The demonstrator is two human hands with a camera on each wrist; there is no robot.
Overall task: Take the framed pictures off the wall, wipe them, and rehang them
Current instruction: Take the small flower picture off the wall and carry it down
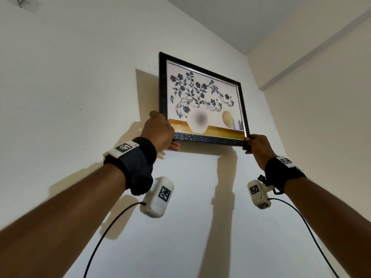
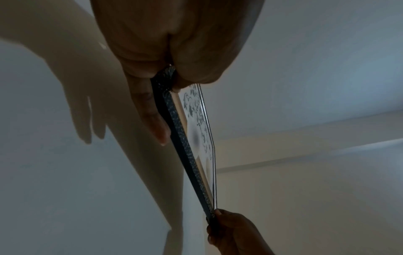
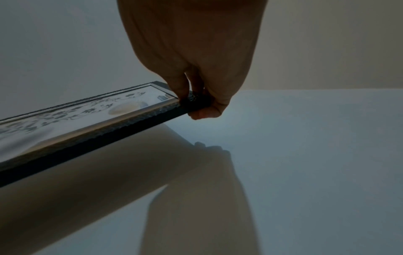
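A framed picture point(image 1: 202, 101) with a dark, pebble-textured frame and a thin silver inner edge is held high against a white wall point(image 1: 80, 77), gripped at its two lower corners. The print shows dark blue flowers rising from a pale vase that stands on a yellow ledge, with a tan round object and small blue bottles to one side. The frame casts a shadow on the wall to its left and below; whether its back touches the wall or stands a little off it cannot be told.

The left hand point(image 1: 158, 131) grasps the lower left corner: the thumb lies across the front of the frame, and the fingers point(image 2: 156, 119) reach behind it, stretched along its back. In the left wrist view the frame's bottom edge point(image 2: 187, 155) runs away from the palm toward the other hand.

The right hand point(image 1: 256, 147) pinches the lower right corner. In the right wrist view its fingers point(image 3: 181, 86) curl down over the front of the frame point(image 3: 87, 127) and the thumb tip point(image 3: 205, 113) presses from beneath.

Both forearms reach upward, each with a black wrist strap point(image 1: 138, 157) carrying a white camera unit point(image 1: 157, 194) and a trailing black cable point(image 1: 104, 237). The ceiling point(image 1: 261, 17) meets the wall above.
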